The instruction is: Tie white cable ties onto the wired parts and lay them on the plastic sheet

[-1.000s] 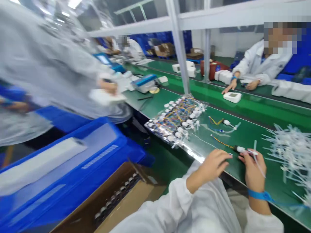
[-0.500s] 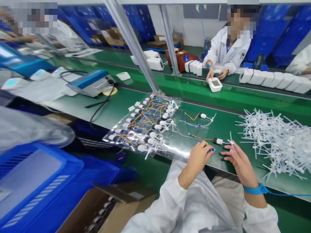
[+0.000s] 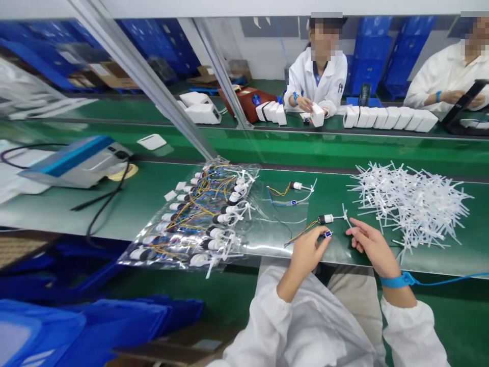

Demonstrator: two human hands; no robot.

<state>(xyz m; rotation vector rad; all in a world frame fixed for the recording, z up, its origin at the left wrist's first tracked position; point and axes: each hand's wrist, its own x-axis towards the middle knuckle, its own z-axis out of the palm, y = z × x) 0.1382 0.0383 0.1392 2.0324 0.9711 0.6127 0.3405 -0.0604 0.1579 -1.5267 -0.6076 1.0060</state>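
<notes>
Pinched in the fingertips of my left hand point(image 3: 307, 248) is a small blue circuit board point(image 3: 327, 234), held just above the table's front part. A black-and-white cylindrical part point(image 3: 326, 219) with yellow and dark wires lies beyond that hand. From its white end a thin tube leads to a white cross-shaped tube fitting point(image 3: 345, 215). My right hand point(image 3: 370, 247), with a blue wrist strap, has its thumb and index finger closed at the fitting's near arm. A similar wired assembly point(image 3: 296, 185) lies farther back.
Several wired parts lie on a clear plastic bag point(image 3: 168, 216) at left. A heap of white tube fittings point(image 3: 412, 204) covers the right side. A metal post point(image 3: 153, 86) rises behind. Co-workers sit opposite, with white housings point(image 3: 389, 118) in a row.
The view has swung right. My right fingers have closed at the cross-shaped fitting; my left hand still holds the board. The co-worker opposite has tilted a white housing up.
</notes>
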